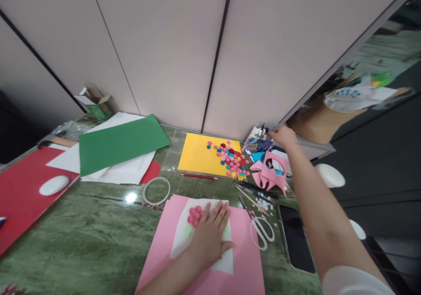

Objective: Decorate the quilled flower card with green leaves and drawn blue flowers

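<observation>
A white paper [226, 262] with a pink flower [195, 216] is pressed onto pink sheets [248, 260], near centre, by the spread left hand [211, 236]; whether anything is pinched by the right hand [284, 136], beside the pen box [257, 140] at far right, cannot be told.

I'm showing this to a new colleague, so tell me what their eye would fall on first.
Probably the flower-like cluster of pink discs on the white sheet, just beside the flat left hand. Next, the small discs in pink, blue, yellow and dark red scattered over the right side of the yellow sheet, and the large green sheet lying on white paper to its left.
</observation>
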`<state>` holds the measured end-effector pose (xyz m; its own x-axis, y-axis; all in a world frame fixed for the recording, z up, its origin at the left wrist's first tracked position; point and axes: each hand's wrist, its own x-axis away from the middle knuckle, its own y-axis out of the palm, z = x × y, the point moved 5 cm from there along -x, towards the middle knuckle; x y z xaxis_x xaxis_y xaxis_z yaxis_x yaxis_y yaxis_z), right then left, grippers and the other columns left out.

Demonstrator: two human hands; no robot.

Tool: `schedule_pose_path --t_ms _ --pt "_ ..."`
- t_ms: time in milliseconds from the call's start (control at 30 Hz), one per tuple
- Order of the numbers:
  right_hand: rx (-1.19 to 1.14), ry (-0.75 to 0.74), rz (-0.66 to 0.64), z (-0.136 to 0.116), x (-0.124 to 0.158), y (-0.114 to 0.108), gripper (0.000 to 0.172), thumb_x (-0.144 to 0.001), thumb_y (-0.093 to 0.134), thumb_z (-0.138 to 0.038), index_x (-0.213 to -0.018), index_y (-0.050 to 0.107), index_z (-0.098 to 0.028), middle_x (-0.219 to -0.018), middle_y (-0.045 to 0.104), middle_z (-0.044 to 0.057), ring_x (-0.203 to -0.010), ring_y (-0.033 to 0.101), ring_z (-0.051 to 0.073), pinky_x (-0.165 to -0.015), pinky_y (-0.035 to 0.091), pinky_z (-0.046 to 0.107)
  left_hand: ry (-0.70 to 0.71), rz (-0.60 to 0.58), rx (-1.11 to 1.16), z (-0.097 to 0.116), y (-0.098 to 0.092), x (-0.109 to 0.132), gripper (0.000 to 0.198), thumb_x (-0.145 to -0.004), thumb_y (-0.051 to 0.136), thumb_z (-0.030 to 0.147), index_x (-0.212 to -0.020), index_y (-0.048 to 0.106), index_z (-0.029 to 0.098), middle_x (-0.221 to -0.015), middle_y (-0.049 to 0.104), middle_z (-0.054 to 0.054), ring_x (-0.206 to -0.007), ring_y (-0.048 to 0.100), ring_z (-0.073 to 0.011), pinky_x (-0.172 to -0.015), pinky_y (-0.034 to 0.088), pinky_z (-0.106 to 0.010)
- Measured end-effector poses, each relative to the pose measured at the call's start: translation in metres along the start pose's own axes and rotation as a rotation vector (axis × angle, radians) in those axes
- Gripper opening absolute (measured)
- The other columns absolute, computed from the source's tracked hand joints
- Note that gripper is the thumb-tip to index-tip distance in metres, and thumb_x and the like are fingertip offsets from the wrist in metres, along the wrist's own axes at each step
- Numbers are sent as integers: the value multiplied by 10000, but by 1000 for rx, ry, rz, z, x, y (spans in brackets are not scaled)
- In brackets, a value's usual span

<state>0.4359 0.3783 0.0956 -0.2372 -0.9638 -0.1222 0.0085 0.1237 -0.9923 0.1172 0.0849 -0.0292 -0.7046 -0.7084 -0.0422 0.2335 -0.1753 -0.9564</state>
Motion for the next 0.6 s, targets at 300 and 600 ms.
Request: schedule_pose_path --t_ms 300,600 --pt "-59 -174 17 -30 4 -2 354 -821 423 -291 -1095 631 -209 -911 695 53 -827 626 181 -718 451 253 18 -7 46 -1 -12 0 736 -872 248 587 -1443 57 165 -1502 152 -78 -1382 136 -235 -1110 103 -488" --pt "33 -230 -17 -39 9 10 402 -872 339 -221 -1206 560 -188 -1061 664 124 -926 626 234 -813 440 322 -92 118 -4 -10 -39 21 656 -900 321 475 -1443 106 178 -1501 174 -76 -1382 129 -248 -1109 121 -489"
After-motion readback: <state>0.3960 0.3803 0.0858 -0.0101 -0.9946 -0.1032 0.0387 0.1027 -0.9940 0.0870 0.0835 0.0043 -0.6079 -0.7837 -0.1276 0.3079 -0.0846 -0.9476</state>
